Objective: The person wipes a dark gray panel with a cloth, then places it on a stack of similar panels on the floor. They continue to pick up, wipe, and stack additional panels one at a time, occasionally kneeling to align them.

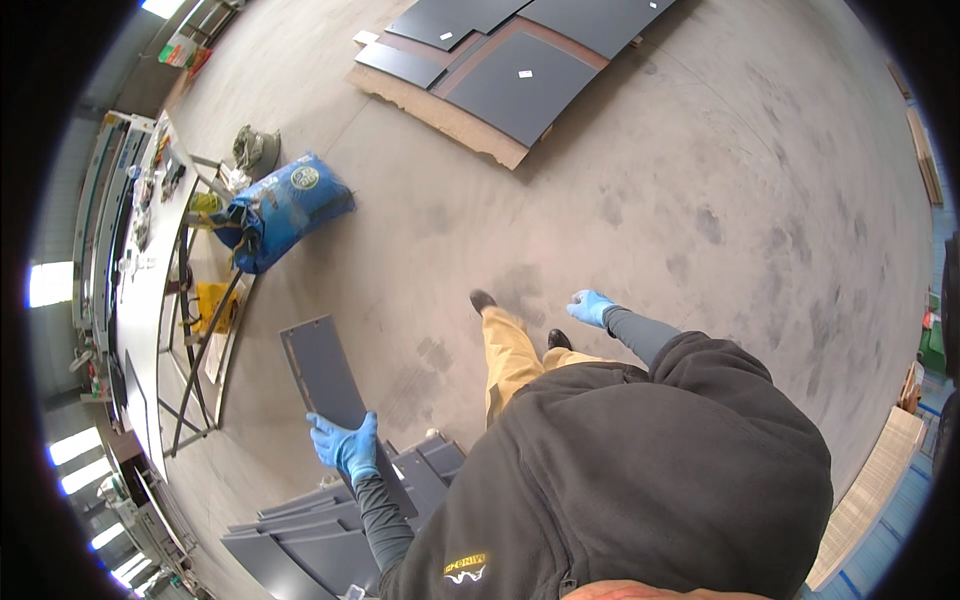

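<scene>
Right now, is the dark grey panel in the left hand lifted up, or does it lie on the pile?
Lifted. The left hand grips the grey panel near its lower end, and it slants above the stack of panels on the floor.

Dark hoodie, blue gloves

Blue gloves cover both hands: left hand [345,447], right hand [592,307]. Grey sleeves, charcoal hoodie with a small yellow chest emblem, tan trousers, black shoes.

The long metal workbench [140,330] runs along the left. A blue filled sack [285,210] lies right of it. Dark grey flat panels on a wooden board [500,70] lie far ahead; more dark grey panels [310,540] are stacked near the person's left.
</scene>
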Demonstrator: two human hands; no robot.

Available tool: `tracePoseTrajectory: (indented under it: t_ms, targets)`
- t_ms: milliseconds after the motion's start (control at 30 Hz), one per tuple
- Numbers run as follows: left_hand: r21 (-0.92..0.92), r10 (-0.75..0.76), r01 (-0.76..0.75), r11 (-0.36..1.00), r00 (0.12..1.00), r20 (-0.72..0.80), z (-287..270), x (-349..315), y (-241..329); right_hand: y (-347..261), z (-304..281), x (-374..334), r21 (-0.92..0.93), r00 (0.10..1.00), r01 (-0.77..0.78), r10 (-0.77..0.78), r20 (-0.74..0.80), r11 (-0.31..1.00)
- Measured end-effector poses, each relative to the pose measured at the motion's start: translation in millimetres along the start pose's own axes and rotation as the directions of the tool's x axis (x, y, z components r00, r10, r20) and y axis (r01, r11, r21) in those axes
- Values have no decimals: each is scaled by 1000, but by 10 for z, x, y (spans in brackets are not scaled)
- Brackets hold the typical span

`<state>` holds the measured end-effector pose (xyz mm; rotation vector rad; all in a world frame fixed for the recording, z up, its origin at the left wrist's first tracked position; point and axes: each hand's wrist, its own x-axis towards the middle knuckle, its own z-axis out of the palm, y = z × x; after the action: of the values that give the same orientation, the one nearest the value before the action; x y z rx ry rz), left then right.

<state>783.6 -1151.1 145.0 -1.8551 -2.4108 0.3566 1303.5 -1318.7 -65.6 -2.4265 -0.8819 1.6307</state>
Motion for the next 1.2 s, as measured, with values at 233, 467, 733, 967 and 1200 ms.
tracePoseTrajectory:
  t_ms: [233,467,733,967,1200]
  targets:
    - [-85,336,-339,937,941,-49,-160,1736,1911,-359,-815,744,102,983,-148,158,-92,984]
    - [-86,584,-582,808,812,-10,-550,2942,3719,-1036,-1486,1143,513,950,-205,296,-102,834]
    - [-24,728,-728,686,684,43,-827,3823,5711,-946,-2189,2332,668,858,-234,473,-200,707]
    - [-16,730,-735,678,670,137,-1057,4378,7190,-1277,-3347,3274,738,909,-211,406,-93,641]
    - [-34,735,-747,664,644,212,-1013,5068,8213,-1863,-4073,4016,681,899,-178,398,-181,710]
